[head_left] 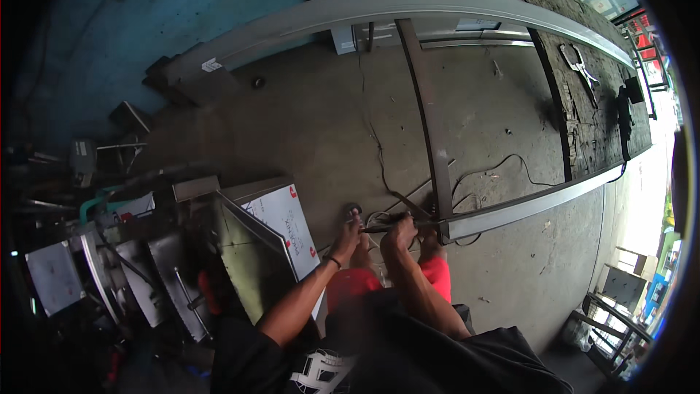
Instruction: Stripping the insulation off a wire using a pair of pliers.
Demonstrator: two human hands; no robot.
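Observation:
Low in front of me, my left hand (350,233) is closed around a dark tool (375,229) with a rounded end by the fingers. Its kind is too small and dark to make out. To its right, my right hand (399,235) is closed too, on the dark length running from the left hand toward the frame corner. Just beyond the right hand is the end of a grey metal beam (456,228), where a brown upright bar (426,102) meets it. Loose cable (379,215) lies on the floor beside both hands.
A long grey beam (408,1) crosses the far side. Locking pliers (580,69) lie on a worn board (583,124) at right. A film-covered metal sheet piece (281,215) leans at left, near cluttered metal parts (131,270). A black cord (518,160) trails over the floor.

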